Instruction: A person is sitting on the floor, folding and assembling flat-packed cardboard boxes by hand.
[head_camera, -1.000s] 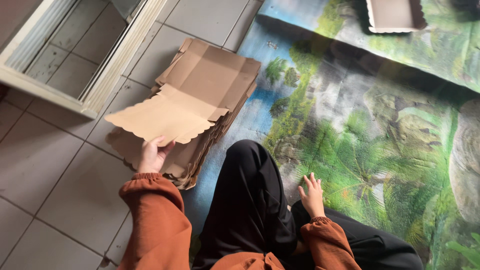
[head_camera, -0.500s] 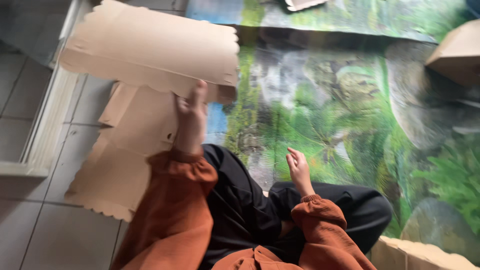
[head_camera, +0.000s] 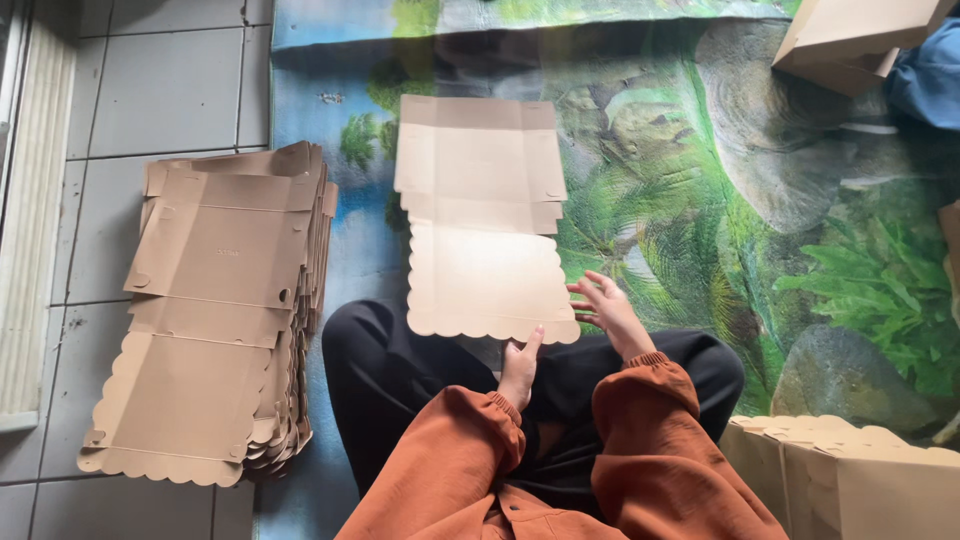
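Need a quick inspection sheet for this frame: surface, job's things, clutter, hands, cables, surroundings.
Surface: printed landscape mat over a grey tiled floor.
Job's things: flat cardboard box blank with a scalloped near edge, lying unfolded on the mat; stack of flat blanks on the tiles to the left.
Clutter: folded boxes lower right; another box upper right beside blue cloth.
Hands: left hand pinches the blank's near edge; right hand open, touching its right corner.
Cables: nothing seen.
Surroundings: pale frame along the left edge.
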